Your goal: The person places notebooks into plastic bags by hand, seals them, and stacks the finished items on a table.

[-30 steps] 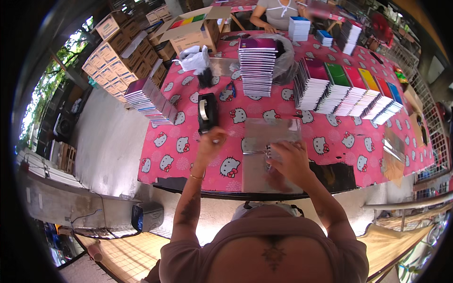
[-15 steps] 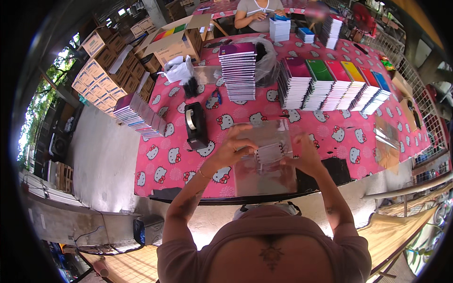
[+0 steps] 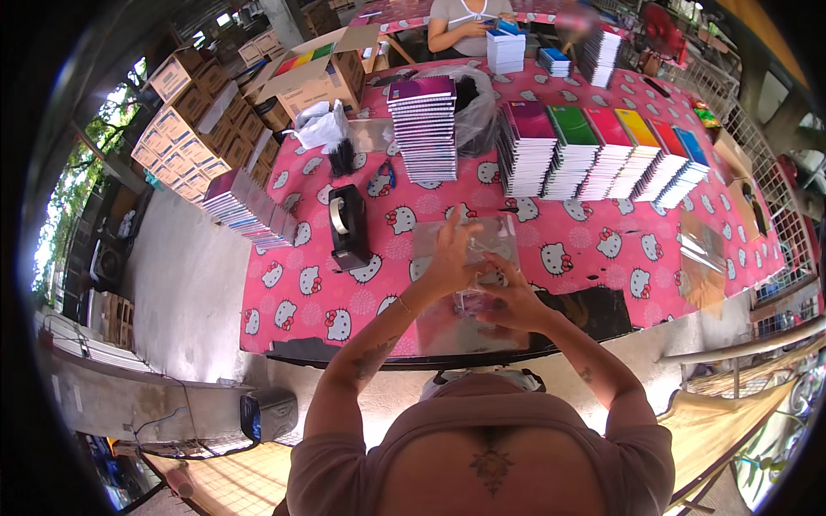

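While both grip a clear plastic sleeve [image 3: 465,258] at frame centre, left hand [image 3: 450,265] above, right hand [image 3: 514,301] below, black tape dispenser [image 3: 348,228] left.

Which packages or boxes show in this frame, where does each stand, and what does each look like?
Clear plastic sleeve: held up in both hands over the near table edge, flat, transparent.
Open cardboard box: far left corner of the table, brown, flaps up, coloured covers inside.
Stacked cartons: on the ground to the left, brown, closed.
White plastic bag: beside the open box, crumpled.
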Demonstrator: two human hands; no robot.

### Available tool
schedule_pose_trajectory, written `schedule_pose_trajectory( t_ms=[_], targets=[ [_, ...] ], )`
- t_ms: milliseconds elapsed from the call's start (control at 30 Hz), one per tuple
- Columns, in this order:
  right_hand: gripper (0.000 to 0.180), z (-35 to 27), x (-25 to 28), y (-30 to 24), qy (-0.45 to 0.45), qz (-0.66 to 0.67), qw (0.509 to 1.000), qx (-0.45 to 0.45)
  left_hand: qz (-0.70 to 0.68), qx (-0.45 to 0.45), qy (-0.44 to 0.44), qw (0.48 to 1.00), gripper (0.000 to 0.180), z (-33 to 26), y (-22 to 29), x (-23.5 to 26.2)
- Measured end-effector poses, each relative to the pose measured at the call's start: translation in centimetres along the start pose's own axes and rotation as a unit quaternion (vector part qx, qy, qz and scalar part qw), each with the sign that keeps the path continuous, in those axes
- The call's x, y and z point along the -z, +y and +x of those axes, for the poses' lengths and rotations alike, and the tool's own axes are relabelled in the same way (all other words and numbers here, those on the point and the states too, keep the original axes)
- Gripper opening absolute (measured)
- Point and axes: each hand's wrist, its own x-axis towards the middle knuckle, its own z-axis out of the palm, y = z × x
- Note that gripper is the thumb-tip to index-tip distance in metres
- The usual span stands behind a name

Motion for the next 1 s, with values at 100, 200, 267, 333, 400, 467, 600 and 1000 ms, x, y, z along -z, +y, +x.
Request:
schedule_pose_trajectory(
  t_ms=[100,200,267,333,400,467,600,1000],
  targets=[
    [0.045,0.2,0.3,1.9,0.072,0.227,0.968,-0.080,-0.121,0.030,0.052,0.991,0.068,-0.4,1.6,2.3],
    [0.046,1.2,-1.0,5.4,0.166,0.294,0.935,-0.109,0.120,-0.126,-0.092,0.980,0.066,-1.4,5.0,4.5],
    [0.048,3.4,-1.3,4.6,0.125,0.366,0.901,-0.198,0.199,-0.187,-0.061,0.960,0.054,-2.2,4.9,4.5],
    [0.049,4.6,-1.1,4.6,0.064,0.398,0.884,-0.235,0.169,-0.196,-0.035,0.965,0.042,-2.0,5.5,4.9],
    [0.050,5.0,-0.9,5.6,-0.019,0.399,0.890,-0.220,0.029,-0.144,-0.010,0.989,0.029,-1.6,6.7,5.8],
    [0.047,4.9,-1.5,6.2,-0.016,0.441,0.866,-0.235,0.179,-0.145,0.015,0.973,0.024,-2.0,8.9,5.0],
    [0.041,5.2,-1.9,6.8,-0.007,0.452,0.864,-0.220,0.151,-0.164,0.072,0.972,0.039,-2.4,7.8,4.7],
    [0.034,1.7,2.1,2.3,0.006,-0.009,0.998,0.056,0.147,-0.127,-0.017,0.981,0.057,-5.7,2.5,1.9]
  ],
)
